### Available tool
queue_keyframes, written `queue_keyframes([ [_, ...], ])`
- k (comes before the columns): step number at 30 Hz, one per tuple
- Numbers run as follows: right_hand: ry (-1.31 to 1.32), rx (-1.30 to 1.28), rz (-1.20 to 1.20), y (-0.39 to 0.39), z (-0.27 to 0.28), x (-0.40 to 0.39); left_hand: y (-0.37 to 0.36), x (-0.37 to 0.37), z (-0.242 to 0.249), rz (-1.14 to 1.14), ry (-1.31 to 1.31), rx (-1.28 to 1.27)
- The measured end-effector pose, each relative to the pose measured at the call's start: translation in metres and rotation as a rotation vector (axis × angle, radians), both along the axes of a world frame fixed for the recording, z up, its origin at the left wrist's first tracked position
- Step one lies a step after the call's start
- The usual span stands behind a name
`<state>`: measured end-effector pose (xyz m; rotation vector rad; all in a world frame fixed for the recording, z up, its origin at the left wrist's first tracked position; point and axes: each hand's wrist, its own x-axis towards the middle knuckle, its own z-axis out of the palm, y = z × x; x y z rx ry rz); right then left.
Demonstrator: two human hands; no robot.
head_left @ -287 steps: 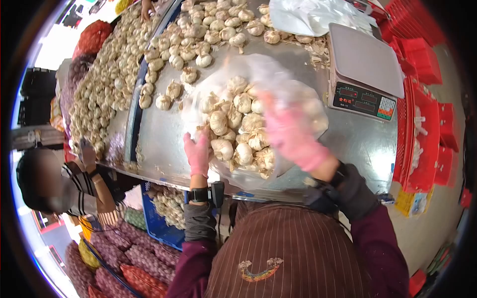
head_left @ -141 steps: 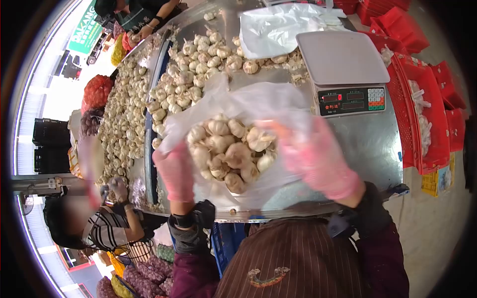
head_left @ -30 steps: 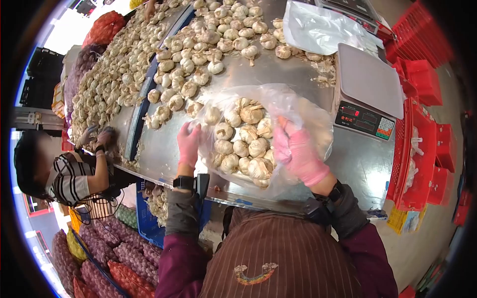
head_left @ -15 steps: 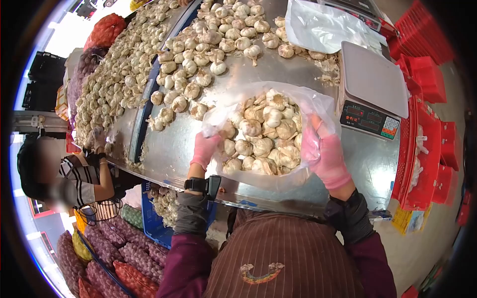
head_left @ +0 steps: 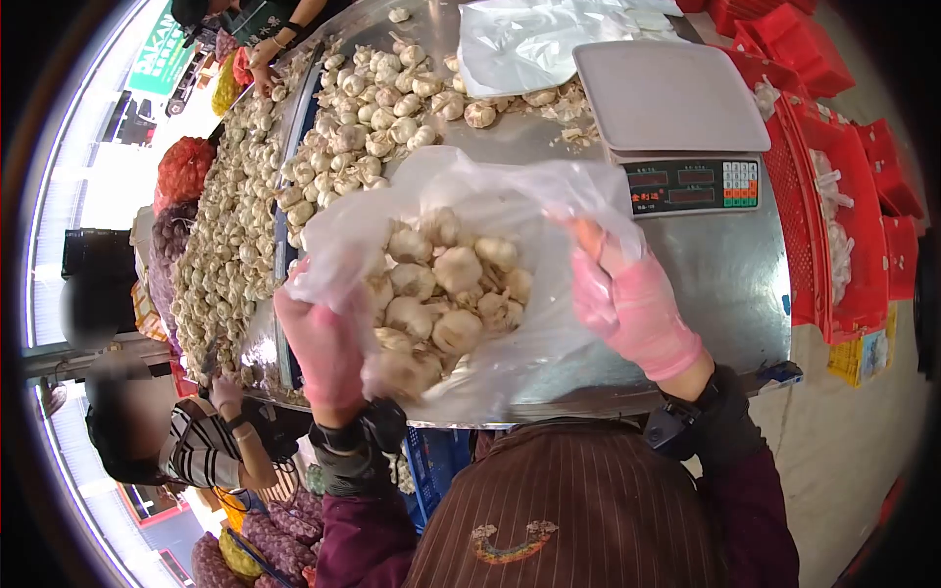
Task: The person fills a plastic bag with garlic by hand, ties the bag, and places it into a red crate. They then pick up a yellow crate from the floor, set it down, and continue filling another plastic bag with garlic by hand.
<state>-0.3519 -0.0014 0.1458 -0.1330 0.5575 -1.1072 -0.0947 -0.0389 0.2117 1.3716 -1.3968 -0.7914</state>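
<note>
Gloved in pink, your left hand [head_left: 328,348] and right hand [head_left: 632,312] clasp opposite sides of a translucent plastic bag [head_left: 551,269]. Garlic bulbs [head_left: 457,269] sit inside, between your grips, over a metal table [head_left: 711,265].

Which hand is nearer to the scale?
Right. The right hand, at the plastic bag's right edge, is in front of the scale; the left hand is farther, at the bag's left edge.
</note>
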Motion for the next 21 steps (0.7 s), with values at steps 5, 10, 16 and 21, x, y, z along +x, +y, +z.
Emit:
queue_keyframes([
  [5, -0.012, 0.447, -0.254, 0.015, -0.052, -0.007, 0.018, -0.024, 0.013, -0.142, -0.159, -0.104],
  [10, 0.923, -0.11, -0.226, 0.027, -0.124, -0.042, 0.004, 0.064, -0.061, 0.154, 0.077, 0.257],
  [16, 0.627, 0.197, -0.226, 0.028, -0.096, -0.067, 0.007, -0.04, -0.033, 0.103, -1.071, -0.321],
  [21, 0.616, 0.197, -0.245, 0.023, -0.096, -0.045, 0.026, -0.161, -0.139, -0.641, -0.987, -0.127],
])
